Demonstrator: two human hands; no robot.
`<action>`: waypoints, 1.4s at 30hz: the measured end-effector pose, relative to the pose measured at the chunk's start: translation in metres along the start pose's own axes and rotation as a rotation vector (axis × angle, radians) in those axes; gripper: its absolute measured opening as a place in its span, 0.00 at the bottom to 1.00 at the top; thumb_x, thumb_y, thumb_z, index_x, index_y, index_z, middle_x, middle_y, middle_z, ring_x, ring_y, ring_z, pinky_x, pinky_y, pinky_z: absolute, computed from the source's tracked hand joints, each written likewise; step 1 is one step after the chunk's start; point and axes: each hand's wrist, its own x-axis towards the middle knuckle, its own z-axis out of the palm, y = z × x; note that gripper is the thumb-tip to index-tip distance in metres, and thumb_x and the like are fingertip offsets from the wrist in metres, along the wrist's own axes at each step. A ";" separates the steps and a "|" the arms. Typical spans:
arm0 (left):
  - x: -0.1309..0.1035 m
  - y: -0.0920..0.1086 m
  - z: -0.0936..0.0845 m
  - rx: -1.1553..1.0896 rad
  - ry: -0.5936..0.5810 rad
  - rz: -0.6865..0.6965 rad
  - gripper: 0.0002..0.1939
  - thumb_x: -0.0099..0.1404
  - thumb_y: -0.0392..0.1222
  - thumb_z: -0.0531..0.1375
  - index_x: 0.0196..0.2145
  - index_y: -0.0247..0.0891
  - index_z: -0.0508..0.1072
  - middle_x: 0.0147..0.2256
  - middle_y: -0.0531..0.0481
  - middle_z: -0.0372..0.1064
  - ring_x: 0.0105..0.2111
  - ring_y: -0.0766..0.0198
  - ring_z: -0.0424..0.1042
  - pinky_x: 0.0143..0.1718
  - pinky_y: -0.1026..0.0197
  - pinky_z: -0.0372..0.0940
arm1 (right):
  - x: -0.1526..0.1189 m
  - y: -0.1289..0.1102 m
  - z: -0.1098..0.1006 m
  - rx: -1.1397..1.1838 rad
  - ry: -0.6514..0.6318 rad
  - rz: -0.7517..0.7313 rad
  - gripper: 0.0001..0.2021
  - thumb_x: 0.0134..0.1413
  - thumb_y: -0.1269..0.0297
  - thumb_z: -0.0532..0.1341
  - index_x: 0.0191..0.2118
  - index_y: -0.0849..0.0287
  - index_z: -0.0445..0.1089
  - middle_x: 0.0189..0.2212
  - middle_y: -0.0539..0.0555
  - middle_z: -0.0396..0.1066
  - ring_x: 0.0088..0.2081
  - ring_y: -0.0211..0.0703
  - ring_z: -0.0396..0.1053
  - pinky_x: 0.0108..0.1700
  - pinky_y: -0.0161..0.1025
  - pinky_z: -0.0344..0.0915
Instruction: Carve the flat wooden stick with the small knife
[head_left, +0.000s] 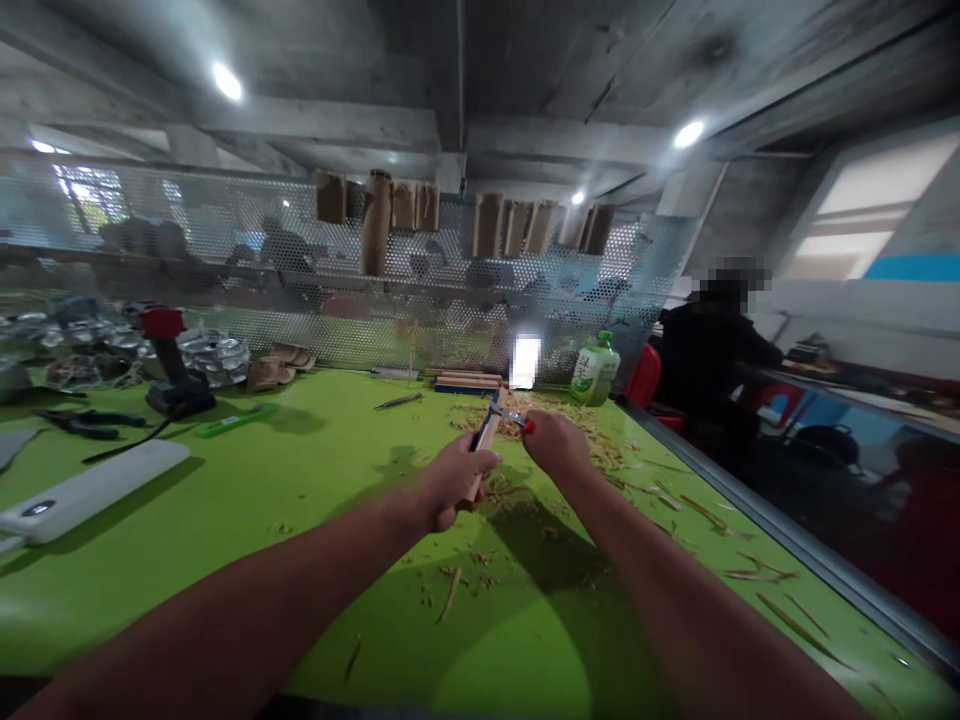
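My left hand point(457, 478) is wrapped round a narrow wooden strip point(489, 432) with a dark blue side, which points away from me over the green table point(337, 600). My right hand point(559, 442) is closed round the red handle of a small tool point(517, 417). The metal end of that tool meets the strip near its far end. Curled wood shavings point(600, 425) lie behind and to the right of my hands, with smaller bits below them.
A white-handled object point(97, 490), pliers point(90, 422), a green knife point(236, 420) and a cordless drill point(174, 365) lie left. Wooden strips point(469, 382), a bright light point(526, 362) and a green bottle point(596, 370) stand behind. A person point(712, 350) sits at the right.
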 end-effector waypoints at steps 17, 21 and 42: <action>0.014 0.001 -0.015 0.010 0.143 0.005 0.20 0.61 0.41 0.58 0.50 0.36 0.61 0.25 0.57 0.59 0.17 0.74 0.57 0.17 0.69 0.53 | 0.003 0.010 0.006 0.199 -0.031 0.007 0.20 0.60 0.50 0.50 0.34 0.58 0.73 0.30 0.56 0.75 0.31 0.42 0.70 0.28 0.34 0.50; 0.019 -0.002 -0.018 0.019 0.182 0.001 0.19 0.59 0.41 0.60 0.47 0.37 0.62 0.24 0.58 0.58 0.17 0.73 0.58 0.17 0.69 0.53 | -0.011 -0.008 0.004 0.144 -0.082 -0.110 0.18 0.61 0.51 0.51 0.35 0.56 0.73 0.31 0.55 0.75 0.31 0.41 0.70 0.28 0.34 0.49; 0.006 0.005 -0.005 0.243 0.161 0.068 0.22 0.60 0.40 0.57 0.52 0.36 0.63 0.29 0.52 0.63 0.18 0.72 0.58 0.17 0.68 0.53 | -0.012 -0.014 -0.006 -0.018 -0.017 -0.117 0.14 0.58 0.63 0.51 0.38 0.56 0.74 0.34 0.57 0.76 0.35 0.44 0.72 0.34 0.35 0.58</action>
